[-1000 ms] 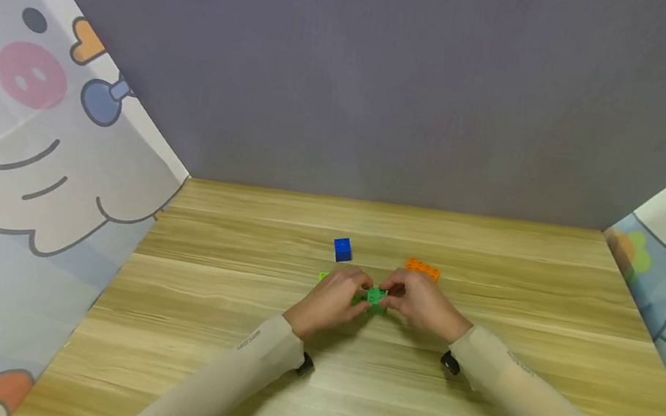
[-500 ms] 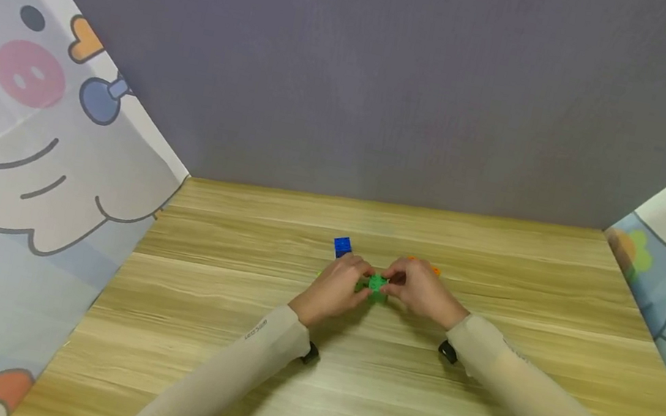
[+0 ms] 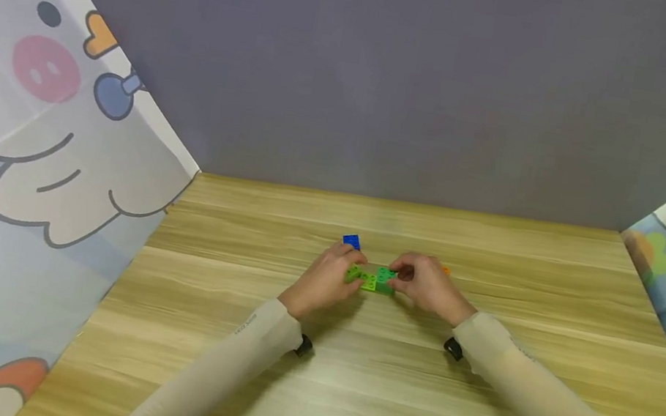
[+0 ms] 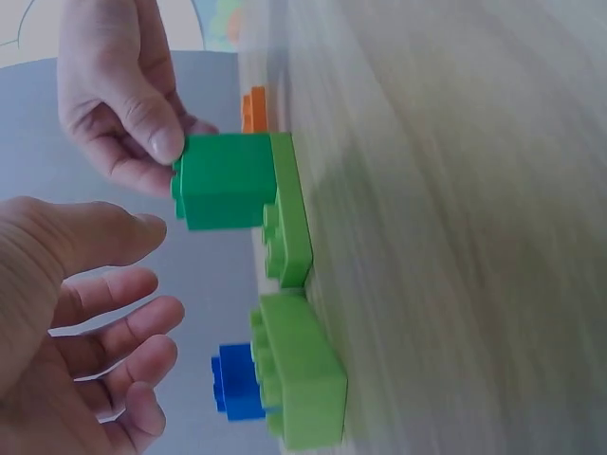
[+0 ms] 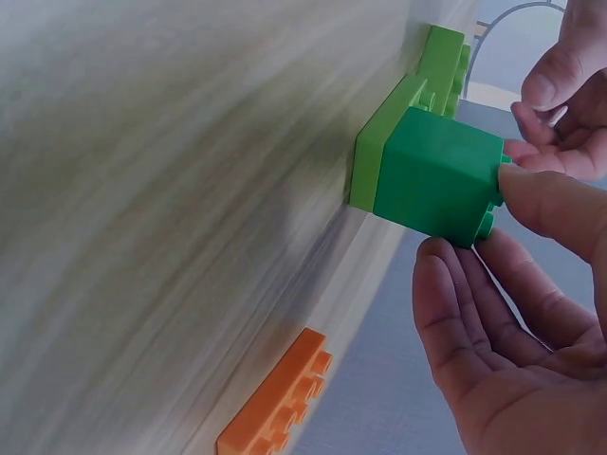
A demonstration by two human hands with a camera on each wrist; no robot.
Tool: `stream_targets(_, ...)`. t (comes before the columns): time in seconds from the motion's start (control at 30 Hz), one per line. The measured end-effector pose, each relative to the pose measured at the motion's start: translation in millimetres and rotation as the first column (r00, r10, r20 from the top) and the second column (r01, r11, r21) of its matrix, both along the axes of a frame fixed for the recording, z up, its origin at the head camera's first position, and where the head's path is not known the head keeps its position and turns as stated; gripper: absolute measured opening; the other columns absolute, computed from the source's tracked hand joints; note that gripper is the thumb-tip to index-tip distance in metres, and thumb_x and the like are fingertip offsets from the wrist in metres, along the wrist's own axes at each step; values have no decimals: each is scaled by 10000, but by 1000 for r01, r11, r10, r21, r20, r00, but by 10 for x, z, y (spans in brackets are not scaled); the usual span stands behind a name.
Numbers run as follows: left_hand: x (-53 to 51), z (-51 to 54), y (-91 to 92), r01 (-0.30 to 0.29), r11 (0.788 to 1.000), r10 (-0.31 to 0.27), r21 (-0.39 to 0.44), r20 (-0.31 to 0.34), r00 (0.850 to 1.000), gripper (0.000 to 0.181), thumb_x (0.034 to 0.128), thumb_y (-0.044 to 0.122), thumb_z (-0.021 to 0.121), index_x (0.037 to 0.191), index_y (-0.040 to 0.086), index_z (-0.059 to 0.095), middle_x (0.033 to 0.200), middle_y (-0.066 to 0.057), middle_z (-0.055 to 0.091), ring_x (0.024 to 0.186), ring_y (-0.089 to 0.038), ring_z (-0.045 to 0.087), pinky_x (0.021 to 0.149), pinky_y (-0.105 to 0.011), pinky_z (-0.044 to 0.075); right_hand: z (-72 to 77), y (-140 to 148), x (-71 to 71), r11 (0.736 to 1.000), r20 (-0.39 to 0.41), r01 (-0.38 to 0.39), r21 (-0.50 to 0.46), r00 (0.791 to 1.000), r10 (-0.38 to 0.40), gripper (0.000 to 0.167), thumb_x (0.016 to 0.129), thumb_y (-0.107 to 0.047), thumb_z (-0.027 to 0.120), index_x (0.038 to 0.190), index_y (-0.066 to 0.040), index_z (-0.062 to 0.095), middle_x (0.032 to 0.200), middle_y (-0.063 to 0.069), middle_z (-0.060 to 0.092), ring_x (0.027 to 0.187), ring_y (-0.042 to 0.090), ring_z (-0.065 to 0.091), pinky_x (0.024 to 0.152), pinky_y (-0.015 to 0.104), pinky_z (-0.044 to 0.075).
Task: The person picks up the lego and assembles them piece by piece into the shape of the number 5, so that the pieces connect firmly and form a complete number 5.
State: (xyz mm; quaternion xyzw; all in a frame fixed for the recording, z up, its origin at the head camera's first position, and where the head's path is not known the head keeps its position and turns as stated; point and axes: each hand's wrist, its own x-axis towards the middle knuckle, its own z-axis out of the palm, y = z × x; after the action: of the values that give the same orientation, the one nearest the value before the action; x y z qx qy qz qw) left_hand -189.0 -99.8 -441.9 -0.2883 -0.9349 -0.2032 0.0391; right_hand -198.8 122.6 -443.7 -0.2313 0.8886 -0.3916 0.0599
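A dark green building block stands on one end of a flat light green plate brick, whose bare studs show beside it. My right hand holds the dark green block, thumb on its studded edge and fingertips along the other side. My left hand hovers over a second, thicker light green brick; in the left wrist view its fingers are relaxed and apart from the bricks. That brick lies just left of the plate, partly hidden by the left hand in the head view.
A blue block sits behind the left hand. An orange brick lies beyond the right hand, mostly hidden from the head view. The wooden table meets a grey panel at the back, with cartoon-printed sheets on both sides.
The left hand has drawn back left from the dark green block, uncovering the light green plate. Both hands moved slightly away from the body earlier. The right hand stays at the dark green block.
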Motion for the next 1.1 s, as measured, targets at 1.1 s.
stream_targets(1.1, -20, -112, -225, -194, 972, 205, -131, 79, 976, 280, 797, 194, 772, 1006, 40, 666, 933, -54, 610, 847, -206, 546, 736, -343, 466, 142, 29, 104, 999, -22, 16, -31, 1000, -17, 278, 848, -161, 726, 1089, -36, 668, 1068, 98, 637, 930, 248, 626, 781, 373, 526)
